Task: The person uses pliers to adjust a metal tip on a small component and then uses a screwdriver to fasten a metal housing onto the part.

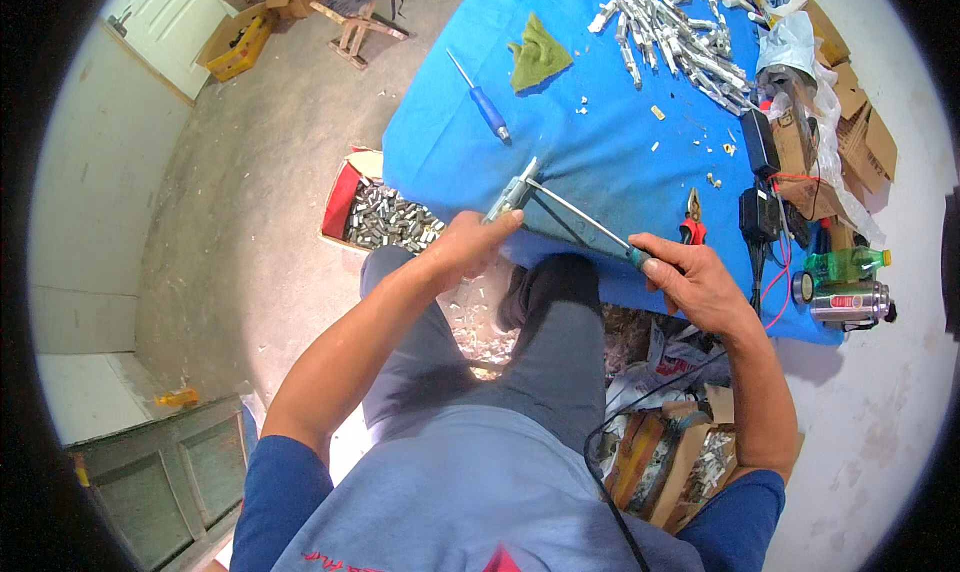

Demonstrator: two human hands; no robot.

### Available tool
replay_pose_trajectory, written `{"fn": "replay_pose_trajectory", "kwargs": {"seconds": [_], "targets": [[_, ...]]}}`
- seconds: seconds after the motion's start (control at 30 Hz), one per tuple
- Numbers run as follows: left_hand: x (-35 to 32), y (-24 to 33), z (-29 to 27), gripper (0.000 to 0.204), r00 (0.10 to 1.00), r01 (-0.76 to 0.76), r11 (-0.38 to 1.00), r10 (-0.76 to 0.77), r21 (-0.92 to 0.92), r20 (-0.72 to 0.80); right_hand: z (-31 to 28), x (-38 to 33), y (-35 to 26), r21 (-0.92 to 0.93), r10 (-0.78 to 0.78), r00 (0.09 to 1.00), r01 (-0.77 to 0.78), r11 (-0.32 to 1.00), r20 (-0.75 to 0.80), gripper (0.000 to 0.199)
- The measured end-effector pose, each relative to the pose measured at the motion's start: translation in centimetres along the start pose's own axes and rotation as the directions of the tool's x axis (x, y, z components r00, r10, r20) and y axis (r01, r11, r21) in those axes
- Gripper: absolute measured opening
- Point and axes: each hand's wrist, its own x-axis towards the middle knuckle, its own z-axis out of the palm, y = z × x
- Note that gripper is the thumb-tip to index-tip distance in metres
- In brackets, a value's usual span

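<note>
My left hand (470, 243) is closed around a narrow grey metal part (512, 192), held just over the near edge of a blue-covered table (440, 122). In my right hand (692, 280) is the dark green handle of a screwdriver (585, 218). Its long shaft points left, and the tip meets the side of the metal part near its upper end. A second screwdriver (488, 112) with a blue handle lies on the cloth beyond my left hand. Pliers with red handles (692, 222) rest close to my right hand.
Many similar metal parts (670, 32) are heaped at the table's far right, near a green rag (538, 54). Small metal pieces fill a red box (345, 207) beside my left knee. A green bottle (845, 265), a steel flask (850, 303) and black adapters (760, 215) crowd the right edge.
</note>
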Motion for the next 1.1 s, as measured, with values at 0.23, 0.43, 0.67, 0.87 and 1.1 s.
{"fn": "replay_pose_trajectory", "kwargs": {"seconds": [0.23, 0.43, 0.67, 0.87, 1.1], "targets": [[-0.1, 0.1, 0.5, 0.045, 0.999, -0.001, 0.999, 0.003, 0.041, -0.049, -0.1, 0.0, 0.6, 0.013, -0.045, 0.999, 0.045, 0.999, -0.002, 0.035], [-0.4, 0.3, 0.7, 0.045, 0.999, 0.001, 0.999, 0.001, 0.037, -0.052, -0.4, -0.6, -0.3, -0.022, -0.012, 1.000, 0.013, 1.000, 0.020, 0.035], [-0.5, 0.3, 0.9, 0.045, 0.998, -0.003, 0.999, 0.006, 0.052, -0.063, 0.2, -0.4, -1.2, -0.049, -0.033, 0.999, 0.032, 0.998, -0.011, 0.035], [-0.1, -0.1, 1.5, 0.045, 0.988, -0.073, 0.989, 0.089, 0.126, -0.124, -0.2, -0.6, -2.5, -0.305, -0.166, 0.986, 0.151, 0.940, -0.021, 0.030], [0.2, -0.4, 1.4, 0.045, 0.957, -0.178, 0.915, 0.247, 0.362, -0.154, -1.1, -0.2, -6.4, -0.573, -0.238, 0.968, 0.242, 0.783, 0.082, 0.027]]}}
